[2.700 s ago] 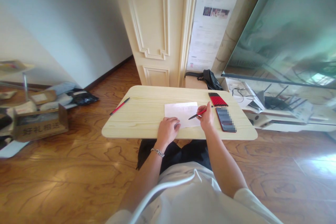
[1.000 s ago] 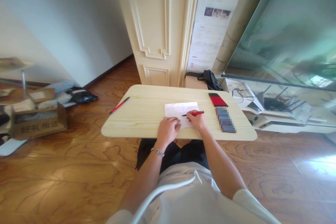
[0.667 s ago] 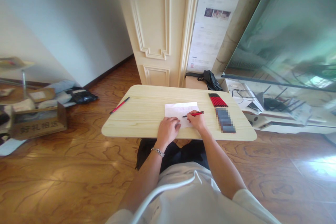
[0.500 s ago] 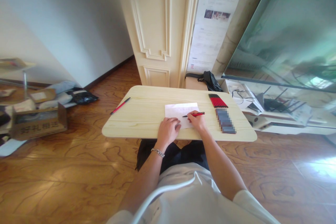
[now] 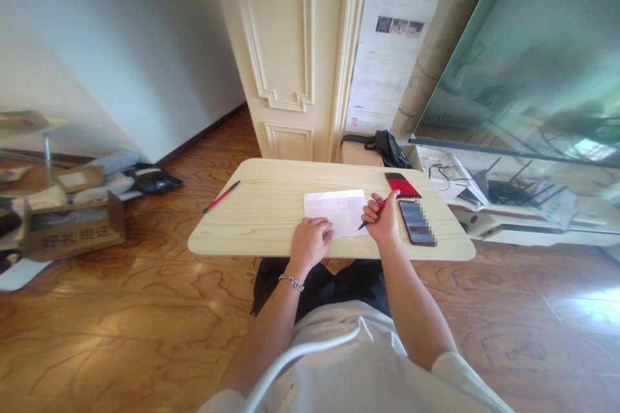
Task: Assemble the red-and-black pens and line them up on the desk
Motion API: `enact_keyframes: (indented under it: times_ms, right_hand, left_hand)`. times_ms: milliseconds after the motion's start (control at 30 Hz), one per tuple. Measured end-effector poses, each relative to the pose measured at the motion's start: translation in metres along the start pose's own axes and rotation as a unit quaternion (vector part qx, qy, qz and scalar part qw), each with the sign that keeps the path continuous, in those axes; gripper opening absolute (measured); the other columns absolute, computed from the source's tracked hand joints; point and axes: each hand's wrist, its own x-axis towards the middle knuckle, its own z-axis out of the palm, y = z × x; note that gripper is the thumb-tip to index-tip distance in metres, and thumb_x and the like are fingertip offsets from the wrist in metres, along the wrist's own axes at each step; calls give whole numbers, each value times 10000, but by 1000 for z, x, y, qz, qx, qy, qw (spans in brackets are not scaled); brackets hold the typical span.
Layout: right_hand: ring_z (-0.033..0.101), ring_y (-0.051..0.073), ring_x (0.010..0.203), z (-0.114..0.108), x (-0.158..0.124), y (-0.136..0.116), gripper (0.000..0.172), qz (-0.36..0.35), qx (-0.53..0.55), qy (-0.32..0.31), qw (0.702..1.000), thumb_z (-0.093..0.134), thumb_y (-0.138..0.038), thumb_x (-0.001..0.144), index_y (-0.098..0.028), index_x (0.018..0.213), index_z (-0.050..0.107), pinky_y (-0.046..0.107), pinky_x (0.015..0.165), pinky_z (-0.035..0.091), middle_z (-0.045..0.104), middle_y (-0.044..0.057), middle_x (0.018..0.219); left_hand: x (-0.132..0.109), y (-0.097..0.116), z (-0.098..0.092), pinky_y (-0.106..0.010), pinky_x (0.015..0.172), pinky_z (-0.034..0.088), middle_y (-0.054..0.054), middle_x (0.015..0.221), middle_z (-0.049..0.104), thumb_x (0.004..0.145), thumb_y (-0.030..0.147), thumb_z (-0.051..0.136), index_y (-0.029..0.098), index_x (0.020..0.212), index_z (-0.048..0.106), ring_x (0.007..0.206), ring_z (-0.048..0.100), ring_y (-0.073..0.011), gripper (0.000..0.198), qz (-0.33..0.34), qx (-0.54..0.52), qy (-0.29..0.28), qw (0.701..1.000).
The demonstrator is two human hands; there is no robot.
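Observation:
A white sheet of paper (image 5: 341,205) lies near the middle of the light wooden table (image 5: 261,206). My left hand (image 5: 311,242) rests on the paper's lower left corner, fingers bent but not gripping anything. At the paper's right edge, my right hand (image 5: 383,219) is wrapped round a red and black pen (image 5: 363,225), its dark end pointing down to the left. Just right of that hand lies a phone (image 5: 415,222), partly pixelated. Behind the phone sits a row of several red and black pens (image 5: 403,185).
Another red and black pen (image 5: 221,197) lies at the table's left side. Beyond the table's back right are a black bag (image 5: 390,149) and a cluttered white cabinet (image 5: 513,226). On the floor at the left is an open cardboard box (image 5: 72,232).
My right hand has moved right, off the middle of the paper, and turned, with the pen still held and now tilted differently. My left hand has stayed in place.

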Motion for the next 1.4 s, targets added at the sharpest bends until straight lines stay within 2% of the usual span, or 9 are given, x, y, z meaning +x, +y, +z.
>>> enact_keyframes:
  times_ms: [100, 433, 633, 800, 900, 1000, 1200, 1300, 1400]
  right_hand:
    - [274, 69, 377, -4, -4, -4, 650, 35, 17, -21, 999, 384, -835, 751, -206, 682, 534, 191, 348, 224, 314, -76, 471]
    - [244, 68, 374, -10, -5, -2, 432, 44, 33, -10, 998, 488, -602, 849, -212, 662, 500, 186, 351, 215, 281, -88, 465]
    - [349, 60, 395, 2, 1, -6, 327, -8, 66, 12, 998, 509, -561, 897, -243, 883, 580, 165, 378, 331, 386, -93, 521]
    - [596, 71, 634, 15, -2, -7, 237, -57, 109, 45, 991, 420, -325, 991, -223, 845, 576, 202, 630, 537, 607, -34, 706]
    - [660, 89, 875, 24, -10, 2, 262, -48, 117, 51, 991, 402, -272, 996, -214, 811, 578, 244, 787, 560, 692, 6, 900]
    - [662, 120, 970, 29, -19, 17, 187, -30, 78, 40, 996, 484, -305, 964, -216, 853, 606, 274, 819, 566, 709, 23, 990]
    - [640, 125, 669, 14, -34, 34, 267, -24, -146, 48, 988, 687, -458, 799, -202, 847, 628, 239, 585, 521, 704, 25, 844]
    - [583, 123, 603, 4, -43, 30, 265, -109, -343, 32, 932, 717, -442, 759, -191, 834, 673, 245, 571, 474, 659, 4, 698]
    - [603, 156, 696, 1, -52, 22, 230, -193, -504, -7, 842, 702, -393, 771, -214, 915, 725, 289, 654, 486, 683, 34, 801]
  left_hand:
    - [0, 0, 0, -385, 963, 414, -27, 1152, 683, 885, 274, 561, 258, 1028, 719, 1043, 562, -235, 214, -2, 2, 0, 1000]
    - [-1, -2, 2, -389, 953, 416, -31, 1136, 691, 879, 267, 566, 255, 1019, 721, 1036, 567, -244, 209, 8, -12, 15, 1000]
    - [2, -6, 2, -415, 933, 432, -48, 1099, 703, 850, 242, 603, 244, 978, 731, 1015, 592, -258, 181, 5, -29, 13, 999]
    - [3, 2, 1, -425, 958, 438, -63, 1072, 711, 852, 251, 617, 231, 1050, 715, 1006, 606, -246, 221, 3, -127, 46, 991]
    - [4, 19, 5, -366, 827, 513, -52, 1094, 705, 835, 326, 656, 265, 1227, 634, 887, 637, -201, 397, -32, -278, 45, 959]
    - [7, 38, 10, -325, 768, 539, -61, 1094, 705, 806, 383, 686, 263, 1230, 636, 870, 660, -188, 443, -64, -439, 57, 894]
    - [24, 42, 9, -260, 664, 523, -64, 815, 710, 775, 437, 706, 169, 947, 693, 722, 664, -148, 318, -162, -569, 155, 791]
    - [30, 36, 6, -226, 621, 510, -34, 737, 682, 743, 461, 729, 160, 862, 642, 663, 654, -120, 334, -201, -598, 177, 756]
    - [34, 36, 6, -227, 601, 517, -29, 714, 674, 710, 486, 747, 152, 852, 612, 638, 657, -122, 387, -226, -604, 191, 740]
